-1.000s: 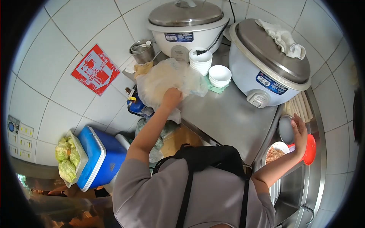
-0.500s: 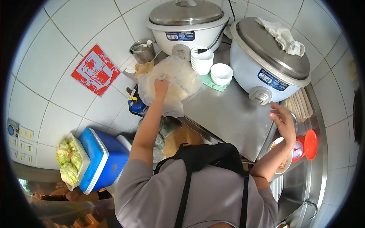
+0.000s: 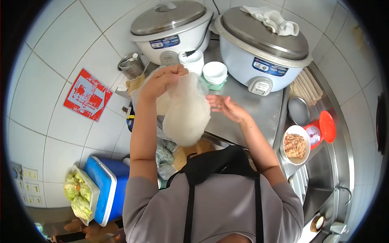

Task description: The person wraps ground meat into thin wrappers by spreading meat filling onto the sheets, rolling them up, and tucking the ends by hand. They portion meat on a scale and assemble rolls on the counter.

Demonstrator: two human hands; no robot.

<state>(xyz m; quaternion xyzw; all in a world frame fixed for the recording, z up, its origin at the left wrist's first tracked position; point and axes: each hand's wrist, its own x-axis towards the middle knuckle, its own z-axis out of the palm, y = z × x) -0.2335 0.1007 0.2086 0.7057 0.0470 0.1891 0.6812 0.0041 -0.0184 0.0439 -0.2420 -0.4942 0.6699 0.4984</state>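
We list one plastic bag near the steel counter, its neck clamped in our left hand, apparently so the pale contents hang low; our right hand, fingers outstretched, thumb apart, just beside.

We see a corner of a room lined with large white wall tiles, their grey joints bowed by the wide lens. On the left wall hangs a red-and-white sign, tilted and worn, and farther left a pale panel with small yellow marks. A stainless-steel table stands against the back tiles, its surface softly reflecting pale light. To our right we find a metal sink with a curved tap. Along the lower left, we notice a dim, glossy surface with brownish reflections.
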